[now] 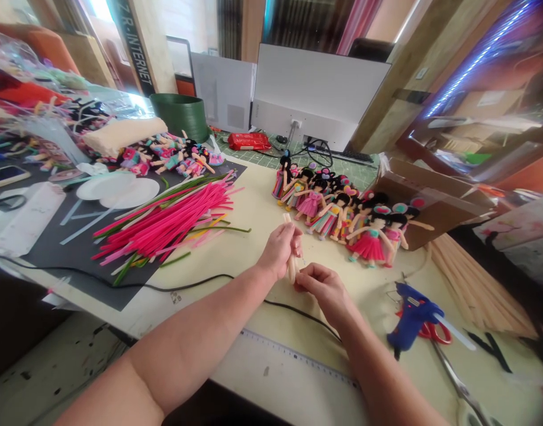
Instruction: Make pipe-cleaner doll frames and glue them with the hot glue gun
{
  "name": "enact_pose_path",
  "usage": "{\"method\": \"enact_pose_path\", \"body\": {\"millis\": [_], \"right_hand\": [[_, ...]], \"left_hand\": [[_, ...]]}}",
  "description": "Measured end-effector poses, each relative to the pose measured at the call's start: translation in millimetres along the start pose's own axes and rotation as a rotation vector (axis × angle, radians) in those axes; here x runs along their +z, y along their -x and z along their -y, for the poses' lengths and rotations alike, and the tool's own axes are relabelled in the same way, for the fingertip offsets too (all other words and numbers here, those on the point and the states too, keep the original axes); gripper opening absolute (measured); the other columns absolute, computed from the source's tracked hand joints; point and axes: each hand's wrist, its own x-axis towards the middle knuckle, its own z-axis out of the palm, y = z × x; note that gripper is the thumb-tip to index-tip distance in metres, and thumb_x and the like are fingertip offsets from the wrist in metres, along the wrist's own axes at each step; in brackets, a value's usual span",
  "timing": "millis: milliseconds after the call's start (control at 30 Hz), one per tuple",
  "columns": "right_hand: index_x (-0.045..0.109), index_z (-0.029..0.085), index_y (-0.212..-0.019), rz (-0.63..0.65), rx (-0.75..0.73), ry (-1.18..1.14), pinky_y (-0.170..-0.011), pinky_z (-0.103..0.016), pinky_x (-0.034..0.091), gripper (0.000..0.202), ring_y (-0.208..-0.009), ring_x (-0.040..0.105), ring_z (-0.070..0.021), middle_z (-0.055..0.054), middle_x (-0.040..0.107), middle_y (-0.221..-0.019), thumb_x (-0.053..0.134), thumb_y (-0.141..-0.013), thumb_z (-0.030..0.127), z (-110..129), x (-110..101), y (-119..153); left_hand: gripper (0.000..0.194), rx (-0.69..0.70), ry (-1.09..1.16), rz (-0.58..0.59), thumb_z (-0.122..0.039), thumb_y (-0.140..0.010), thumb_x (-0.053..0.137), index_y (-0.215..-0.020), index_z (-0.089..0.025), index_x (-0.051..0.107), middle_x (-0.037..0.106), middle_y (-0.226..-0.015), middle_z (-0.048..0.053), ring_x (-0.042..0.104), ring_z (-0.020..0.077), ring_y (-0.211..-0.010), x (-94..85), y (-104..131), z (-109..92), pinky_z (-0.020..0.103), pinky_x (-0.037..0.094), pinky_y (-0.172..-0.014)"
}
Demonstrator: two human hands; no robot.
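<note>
My left hand (280, 249) is closed around a short beige pipe-cleaner piece (291, 269), which looks folded or bundled and stands nearly upright over the table. At its lower end, my right hand (322, 289) pinches it between thumb and fingertips. Beyond my hands a cluster of small pipe-cleaner dolls (327, 204) with black hair and bright skirts lies on the pale mat. Left of my hands spreads a pile of pink and green pipe cleaners (164, 228). Similar beige pipe cleaners (479, 290) lie in a bundle at the right.
At the right are a blue glue gun (413, 316), red-handled scissors (437, 333) and a cardboard box (431, 195). A black cable (182, 287) crosses the table. A ruler (298, 356) lies near the front edge. Behind stand a monitor (315, 89) and a green pot (182, 115).
</note>
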Motion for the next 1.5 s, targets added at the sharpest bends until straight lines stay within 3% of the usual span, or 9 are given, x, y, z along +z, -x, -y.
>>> {"method": "enact_pose_path", "body": {"millis": [500,633,800,1500], "right_hand": [[0.058,0.017,-0.062,0.001,0.045,-0.043,-0.062,-0.027,0.043,0.021,-0.059,0.054,-0.0125,0.0,0.061,-0.058,0.07,-0.069,0.032,5.2,4.3,2.8],[0.055,0.018,-0.067,-0.025,0.07,-0.113,-0.063,-0.028,0.047,0.025,-0.059,0.057,-0.0132,0.001,0.062,-0.059,0.073,-0.068,0.035,3.8,6.4,3.1],[0.063,0.017,-0.084,-0.026,0.094,-0.131,-0.065,-0.028,0.049,0.031,-0.062,0.057,-0.0124,-0.001,0.064,-0.068,0.075,-0.066,0.039,5.3,6.9,2.4],[0.071,0.016,-0.071,-0.075,0.107,-0.068,-0.06,-0.026,0.047,0.031,-0.057,0.055,-0.0122,-0.002,0.064,-0.06,0.076,-0.064,0.046,5.6,3.9,1.3]], "left_hand": [[0.026,-0.028,0.057,0.012,-0.032,-0.092,0.046,-0.071,-0.017,0.047,0.035,-0.047,-0.007,0.033,0.006,-0.038,0.0,0.5,-2.7,0.02,0.031,-0.043],[0.025,-0.02,0.059,0.023,-0.033,-0.091,0.048,-0.072,-0.017,0.047,0.036,-0.047,-0.007,0.033,0.006,-0.038,-0.2,0.3,-5.0,0.02,0.032,-0.044],[0.026,-0.014,0.064,0.037,-0.035,-0.091,0.048,-0.072,-0.017,0.047,0.035,-0.048,-0.007,0.032,0.0056,-0.038,1.1,1.3,-8.0,0.02,0.032,-0.044],[0.027,0.056,0.043,0.072,-0.038,-0.09,0.05,-0.072,-0.017,0.047,0.039,-0.05,-0.005,0.039,0.0076,-0.043,-1.6,0.3,-5.1,0.021,0.035,-0.048]]}}
